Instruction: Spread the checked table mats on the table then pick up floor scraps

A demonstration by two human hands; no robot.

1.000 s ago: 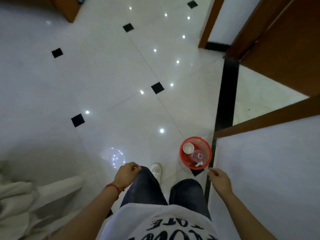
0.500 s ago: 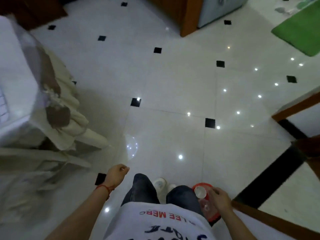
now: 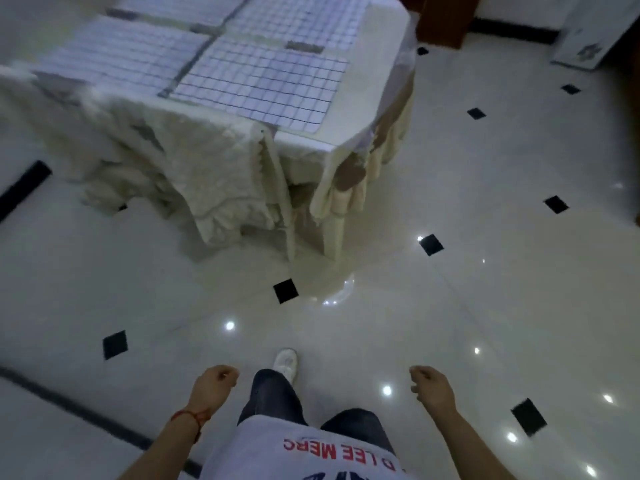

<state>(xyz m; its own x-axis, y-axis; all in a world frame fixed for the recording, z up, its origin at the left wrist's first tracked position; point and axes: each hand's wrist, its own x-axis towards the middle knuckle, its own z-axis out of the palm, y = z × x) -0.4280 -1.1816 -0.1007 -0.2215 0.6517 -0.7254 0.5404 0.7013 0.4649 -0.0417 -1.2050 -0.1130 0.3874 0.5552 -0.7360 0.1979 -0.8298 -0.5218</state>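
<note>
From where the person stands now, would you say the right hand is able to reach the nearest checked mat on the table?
Probably not yet. The right hand hangs low beside the leg, holding nothing, while the nearest checked mat lies on the table well ahead, with open floor between. Nothing blocks the way; a few steps forward seem needed.

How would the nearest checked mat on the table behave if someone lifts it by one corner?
The nearest checked mat lies perfectly flat and looks thin, so it is probably light and would bend or droop. Its corner overhangs the table edge, so a push may slide it off.
</note>
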